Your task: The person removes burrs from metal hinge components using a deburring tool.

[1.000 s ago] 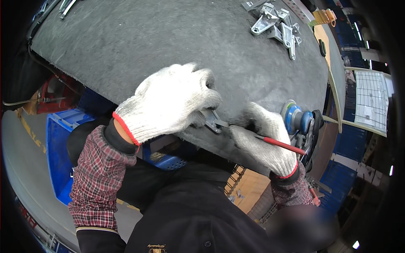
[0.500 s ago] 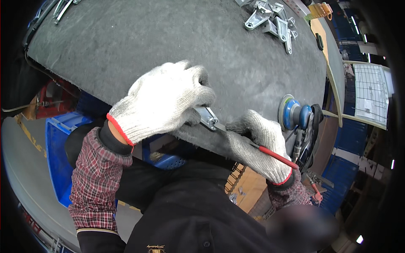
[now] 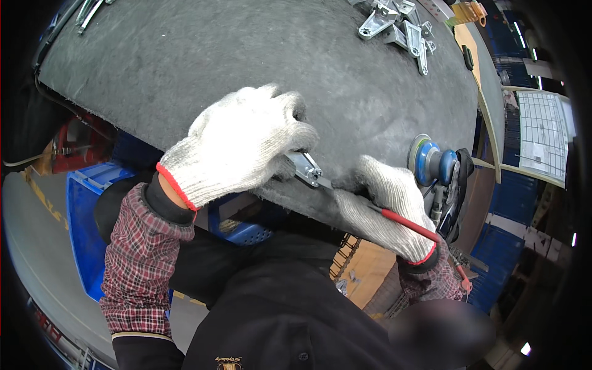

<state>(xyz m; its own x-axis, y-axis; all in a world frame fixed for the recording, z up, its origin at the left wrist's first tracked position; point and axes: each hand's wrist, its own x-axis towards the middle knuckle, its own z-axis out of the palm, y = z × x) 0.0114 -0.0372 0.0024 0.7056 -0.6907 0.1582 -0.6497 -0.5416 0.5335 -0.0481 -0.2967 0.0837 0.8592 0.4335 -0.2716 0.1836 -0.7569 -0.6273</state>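
Observation:
My left hand (image 3: pixel 237 145), in a white knitted glove with a red cuff edge, is closed around a small silver metal bracket (image 3: pixel 306 168) close to the near edge of the grey bench. Most of that bracket is hidden under the fingers. In the same kind of glove, my right hand (image 3: pixel 391 200) grips a thin red-handled file (image 3: pixel 410 224). Its handle lies back along the palm toward the wrist, and its grey tip meets the bracket's exposed end or stops just beside it; I cannot tell which.
Several silver brackets (image 3: pixel 404 31) lie heaped at the bench's far right. A blue round sander (image 3: pixel 435 163) stands right of my right hand. Below the bench are a blue bin (image 3: pixel 83 234) at left and an open cardboard box (image 3: pixel 370 274). Metal pieces (image 3: pixel 91 13) lie far left.
My right hand and the file have shifted slightly to the right and away from me. My left hand and the bracket have barely moved.

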